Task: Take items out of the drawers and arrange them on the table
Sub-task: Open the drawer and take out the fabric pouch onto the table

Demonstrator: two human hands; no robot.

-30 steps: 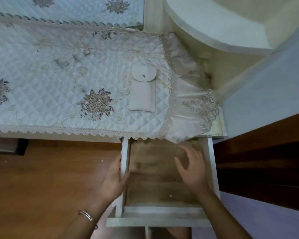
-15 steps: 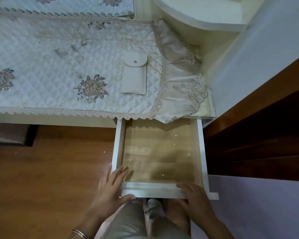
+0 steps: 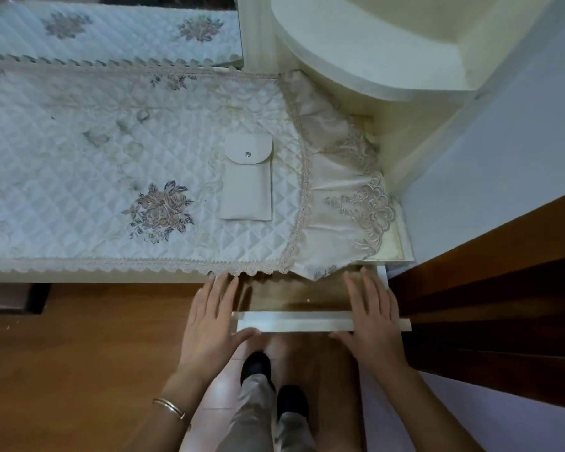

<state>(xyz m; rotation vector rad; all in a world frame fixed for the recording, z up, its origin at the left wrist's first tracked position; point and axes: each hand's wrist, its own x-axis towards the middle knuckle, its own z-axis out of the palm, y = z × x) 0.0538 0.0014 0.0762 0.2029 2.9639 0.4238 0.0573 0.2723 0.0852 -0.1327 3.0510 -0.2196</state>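
A white drawer (image 3: 294,322) sticks a short way out from under the table's right end, and the strip of its wooden bottom that shows holds nothing. My left hand (image 3: 211,324) lies flat on the drawer's left front corner, thumb along the front panel. On the right front corner rests my right hand (image 3: 371,316), fingers spread the same way. A cream snap-flap pouch (image 3: 247,182) lies on the quilted table cover (image 3: 111,158), just behind the drawer.
A cream curved shelf unit (image 3: 372,53) stands at the back right of the table. Dark wooden furniture (image 3: 503,305) flanks the drawer on the right. Below the drawer are my legs and dark shoes (image 3: 274,386) on the floor.
The drawer has slid most of the way in under the table. Both hands moved from inside and beside it to its front corners and travelled forward with it.
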